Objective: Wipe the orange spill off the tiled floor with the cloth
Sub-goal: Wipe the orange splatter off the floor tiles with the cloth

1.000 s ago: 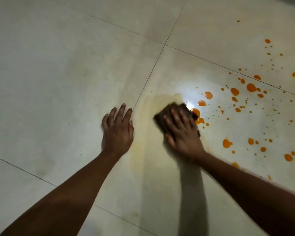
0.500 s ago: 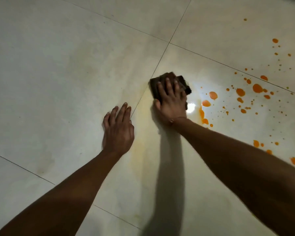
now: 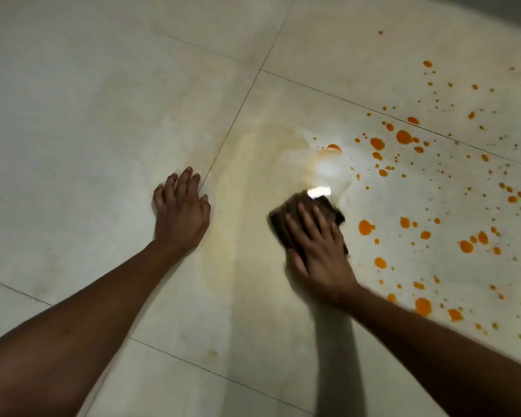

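Observation:
My right hand (image 3: 319,254) presses flat on a dark brown folded cloth (image 3: 283,219) on the pale tiled floor (image 3: 103,115), fingers spread over it and slightly blurred. Orange spill drops (image 3: 403,136) speckle the tiles to the right of the cloth, the nearest large blob (image 3: 366,227) just beside it. A faint yellowish smear (image 3: 253,164) streaks the tile to the left of and beyond the cloth. My left hand (image 3: 181,212) rests palm down on the floor to the left, fingers apart, holding nothing.
Dark grout lines (image 3: 232,124) cross the floor between large tiles. A bright light reflection (image 3: 319,191) glares on the tile just above the cloth. More orange drops (image 3: 423,305) lie near my right forearm.
My right hand has pulled the cloth back toward me and rightward from the grout line. Orange blobs near the glare are gone, leaving a smear. The left hand stays planted.

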